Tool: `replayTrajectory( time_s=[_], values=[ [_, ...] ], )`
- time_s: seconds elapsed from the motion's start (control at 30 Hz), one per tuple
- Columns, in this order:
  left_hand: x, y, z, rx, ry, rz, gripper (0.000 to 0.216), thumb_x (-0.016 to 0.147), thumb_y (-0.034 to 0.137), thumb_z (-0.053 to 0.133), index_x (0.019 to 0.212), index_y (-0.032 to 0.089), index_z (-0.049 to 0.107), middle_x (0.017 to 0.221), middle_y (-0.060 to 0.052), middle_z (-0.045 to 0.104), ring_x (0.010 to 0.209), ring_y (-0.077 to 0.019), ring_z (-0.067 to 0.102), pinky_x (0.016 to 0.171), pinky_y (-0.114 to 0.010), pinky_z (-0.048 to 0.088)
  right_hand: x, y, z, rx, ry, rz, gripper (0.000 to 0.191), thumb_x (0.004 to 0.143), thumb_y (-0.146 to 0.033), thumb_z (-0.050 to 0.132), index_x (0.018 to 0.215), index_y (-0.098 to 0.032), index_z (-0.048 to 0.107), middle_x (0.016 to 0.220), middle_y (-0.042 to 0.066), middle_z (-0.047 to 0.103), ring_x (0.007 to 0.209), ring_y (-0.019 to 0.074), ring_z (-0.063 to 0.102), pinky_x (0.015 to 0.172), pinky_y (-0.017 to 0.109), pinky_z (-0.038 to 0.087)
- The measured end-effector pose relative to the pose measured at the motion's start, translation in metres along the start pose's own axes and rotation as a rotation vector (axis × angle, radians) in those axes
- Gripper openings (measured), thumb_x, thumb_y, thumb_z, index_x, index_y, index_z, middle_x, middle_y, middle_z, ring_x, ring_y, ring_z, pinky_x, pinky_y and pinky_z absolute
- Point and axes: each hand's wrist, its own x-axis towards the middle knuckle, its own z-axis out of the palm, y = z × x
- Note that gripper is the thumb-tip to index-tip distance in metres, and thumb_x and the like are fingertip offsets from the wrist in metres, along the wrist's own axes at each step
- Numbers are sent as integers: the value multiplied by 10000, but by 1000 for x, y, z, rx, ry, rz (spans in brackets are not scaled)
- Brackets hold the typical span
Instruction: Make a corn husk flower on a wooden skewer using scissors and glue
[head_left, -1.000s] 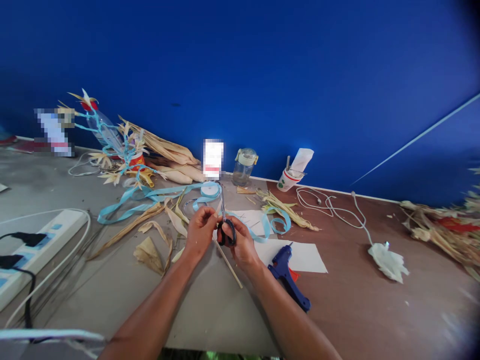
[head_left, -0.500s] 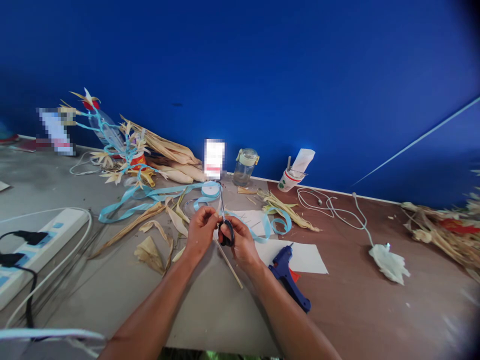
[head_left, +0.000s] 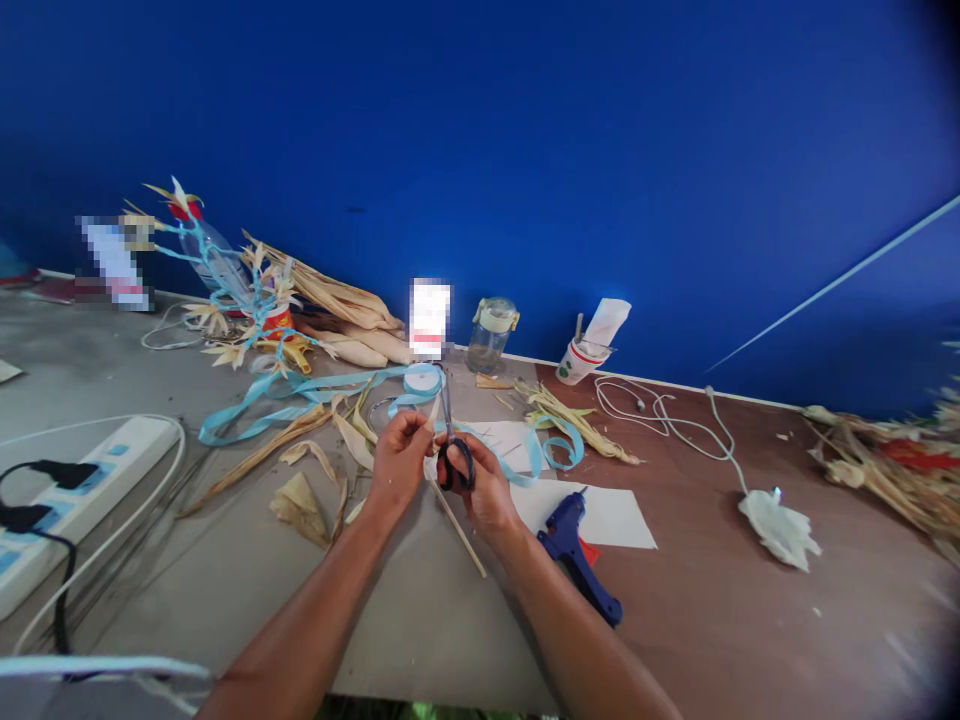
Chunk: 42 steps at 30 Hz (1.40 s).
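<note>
Gripping black-handled scissors (head_left: 454,462) in right hand (head_left: 484,488), left hand (head_left: 400,462) pinching blue ribbon (head_left: 420,398) beside blades

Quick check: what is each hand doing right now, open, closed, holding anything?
Left hand: pinched shut beside the scissors; what it grips cannot be told.
Right hand: closed on the scissors' handle, blades pointing up.

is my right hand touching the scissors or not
Touching. The head view shows the right hand with its fingers through the black handle loops of the scissors, blades pointing up and away.
</note>
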Motion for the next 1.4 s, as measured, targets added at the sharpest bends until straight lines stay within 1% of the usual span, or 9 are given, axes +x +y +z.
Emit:
replayTrajectory(
  time_s=[0.17,0.47,0.77,0.9,1.17,1.4],
  values=[
    [1,-2,-1,32,-5,9,151,731,306,619,682,179,554,589,34,539,536,-94,466,539,-222,381,-1,0,1,-14,-13,7,347,700,-474,688,872,-179,625,541,-41,512,493,81,394,483,213,236],
    [0,-2,0,61,-8,3,143,729,302,613,688,181,548,570,39,521,529,-98,464,523,-222,381,0,0,3,1,-8,-13,335,692,-456,703,853,-177,610,533,-46,514,495,83,401,489,218,251],
    [2,-4,-2,77,-13,52,129,745,286,604,689,181,554,589,33,528,542,-97,468,550,-228,382,-1,-2,3,19,-23,6,334,694,-454,694,854,-170,619,523,-43,518,486,76,395,485,210,238],
    [1,-3,-1,60,-22,44,140,735,291,611,677,181,547,586,37,521,541,-95,472,546,-225,387,-1,-1,2,11,-34,-5,318,701,-455,690,831,-174,618,532,-42,515,491,77,395,482,209,235],
    [1,-2,-1,74,-23,25,131,719,291,616,682,183,552,583,36,537,541,-99,482,548,-227,399,-1,-3,5,28,-8,2,323,683,-447,709,813,-166,616,521,-42,509,491,78,391,487,214,233],
    [0,0,0,79,-5,25,131,716,281,610,665,183,539,570,41,514,530,-94,463,529,-221,388,-1,-2,4,2,-12,-15,313,689,-449,702,805,-172,612,524,-43,503,495,81,392,487,215,242]
  ],
)
